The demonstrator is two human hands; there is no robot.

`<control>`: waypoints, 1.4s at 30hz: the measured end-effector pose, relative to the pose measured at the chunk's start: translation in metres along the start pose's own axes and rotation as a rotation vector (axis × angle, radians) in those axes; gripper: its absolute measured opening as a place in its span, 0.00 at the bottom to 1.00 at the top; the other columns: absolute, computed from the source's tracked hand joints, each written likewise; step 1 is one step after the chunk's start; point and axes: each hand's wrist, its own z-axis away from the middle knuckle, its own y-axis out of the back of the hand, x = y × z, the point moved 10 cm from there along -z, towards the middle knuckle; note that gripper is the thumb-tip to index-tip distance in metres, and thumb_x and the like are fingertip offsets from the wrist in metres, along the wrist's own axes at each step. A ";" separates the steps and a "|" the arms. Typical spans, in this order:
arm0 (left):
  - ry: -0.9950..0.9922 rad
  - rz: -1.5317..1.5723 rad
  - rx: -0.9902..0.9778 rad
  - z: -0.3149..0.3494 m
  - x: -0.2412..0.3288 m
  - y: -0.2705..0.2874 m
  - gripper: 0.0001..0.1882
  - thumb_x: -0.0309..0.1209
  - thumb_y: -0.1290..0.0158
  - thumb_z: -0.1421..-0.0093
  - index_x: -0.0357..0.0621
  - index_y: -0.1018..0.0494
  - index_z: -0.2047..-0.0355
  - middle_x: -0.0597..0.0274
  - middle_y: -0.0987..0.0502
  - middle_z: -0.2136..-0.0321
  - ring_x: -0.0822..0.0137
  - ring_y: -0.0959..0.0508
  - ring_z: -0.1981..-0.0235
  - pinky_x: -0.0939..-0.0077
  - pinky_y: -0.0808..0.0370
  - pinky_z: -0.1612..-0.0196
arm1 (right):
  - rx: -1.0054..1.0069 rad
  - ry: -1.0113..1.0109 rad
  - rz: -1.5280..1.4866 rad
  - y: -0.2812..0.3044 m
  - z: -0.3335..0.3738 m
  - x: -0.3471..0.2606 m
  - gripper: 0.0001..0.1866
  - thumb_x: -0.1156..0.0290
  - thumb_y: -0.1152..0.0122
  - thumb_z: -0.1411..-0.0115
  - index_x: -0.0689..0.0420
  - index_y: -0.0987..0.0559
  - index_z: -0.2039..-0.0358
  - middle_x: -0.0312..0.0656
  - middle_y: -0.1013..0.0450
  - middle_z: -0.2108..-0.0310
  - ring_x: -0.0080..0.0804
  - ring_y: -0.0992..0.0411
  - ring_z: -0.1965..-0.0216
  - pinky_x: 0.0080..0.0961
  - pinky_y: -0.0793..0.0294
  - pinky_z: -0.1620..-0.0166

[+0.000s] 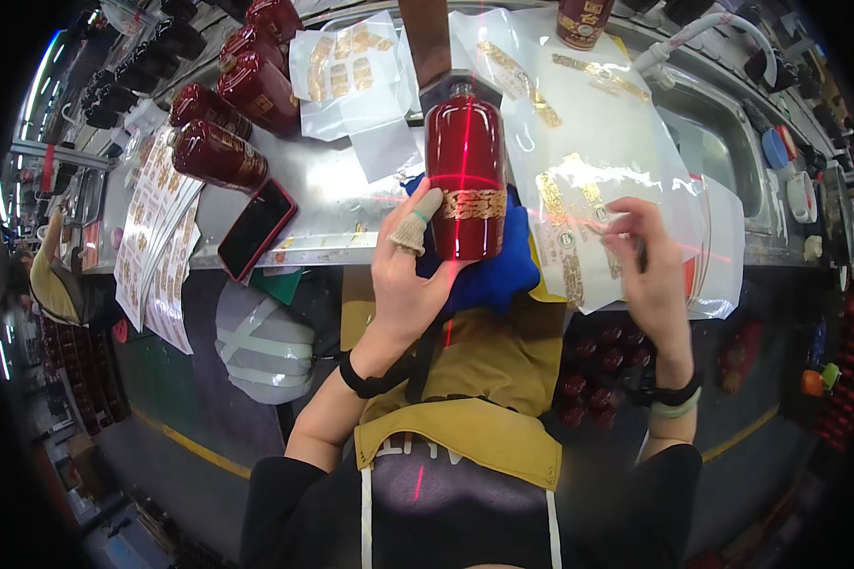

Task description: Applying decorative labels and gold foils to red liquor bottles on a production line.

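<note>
A glossy dark-red bottle (465,142) lies at the middle of the bench, its neck away from me and a gold patterned band round its lower part. My left hand (406,284) grips its left side and base; cloth finger covers are on one or two of the fingers. Beneath the bottle is a blue cloth (508,256). Red laser lines cross the glass and the bench. Over the sheet of gold decals (579,223) on the right hovers my right hand (653,266), its fingers bent but apart, with nothing visible in them.
Several red bottles (220,156) stand or lean at the left, near a phone (258,228) and printed sheets (157,237). More decals (351,81) lie at the back. A sink (707,123) with a curved tap (721,24) is at the right, a grey stool (264,346) below.
</note>
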 end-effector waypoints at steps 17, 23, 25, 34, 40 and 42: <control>0.492 0.556 0.010 0.033 -0.025 0.003 0.18 0.20 0.34 0.40 0.35 0.20 0.49 0.66 0.17 0.66 0.77 0.21 0.64 0.80 0.28 0.60 | -0.167 0.151 -0.081 -0.099 0.005 -0.058 0.06 0.76 0.33 0.38 0.60 0.20 0.61 0.44 0.25 0.70 0.40 0.24 0.69 0.34 0.25 0.63; 0.447 0.568 0.087 0.033 -0.023 0.005 0.17 0.22 0.33 0.40 0.37 0.20 0.50 0.69 0.17 0.66 0.78 0.25 0.67 0.80 0.30 0.61 | -0.084 0.111 -0.122 -0.095 0.004 -0.055 0.06 0.73 0.32 0.37 0.61 0.20 0.66 0.43 0.25 0.71 0.36 0.26 0.72 0.31 0.27 0.69; 0.470 0.555 0.078 0.034 -0.025 0.005 0.17 0.22 0.33 0.40 0.37 0.20 0.50 0.69 0.17 0.67 0.78 0.26 0.67 0.80 0.31 0.61 | -0.066 0.140 -0.118 -0.094 0.003 -0.059 0.07 0.73 0.31 0.37 0.62 0.20 0.66 0.43 0.25 0.72 0.35 0.26 0.73 0.30 0.28 0.70; 0.374 0.375 0.070 0.031 -0.026 -0.001 0.22 0.24 0.32 0.41 0.38 0.23 0.47 0.66 0.18 0.60 0.76 0.27 0.60 0.77 0.31 0.55 | -0.075 -0.009 -0.128 -0.104 -0.001 -0.035 0.11 0.69 0.30 0.37 0.63 0.21 0.68 0.42 0.26 0.74 0.32 0.27 0.74 0.29 0.30 0.69; 0.328 0.368 0.070 0.029 -0.032 -0.002 0.30 0.24 0.41 0.34 0.36 0.37 0.34 0.52 0.32 0.37 0.64 0.31 0.39 0.67 0.36 0.38 | -0.064 0.021 -0.156 -0.105 -0.002 -0.034 0.11 0.69 0.30 0.37 0.62 0.21 0.69 0.42 0.27 0.74 0.31 0.29 0.74 0.28 0.31 0.70; 0.363 0.387 0.006 0.030 -0.035 -0.009 0.30 0.28 0.48 0.30 0.33 0.41 0.31 0.48 0.35 0.32 0.59 0.38 0.30 0.62 0.44 0.29 | -0.060 0.023 -0.157 -0.106 -0.002 -0.033 0.11 0.69 0.30 0.37 0.62 0.21 0.69 0.41 0.27 0.74 0.31 0.29 0.74 0.28 0.31 0.70</control>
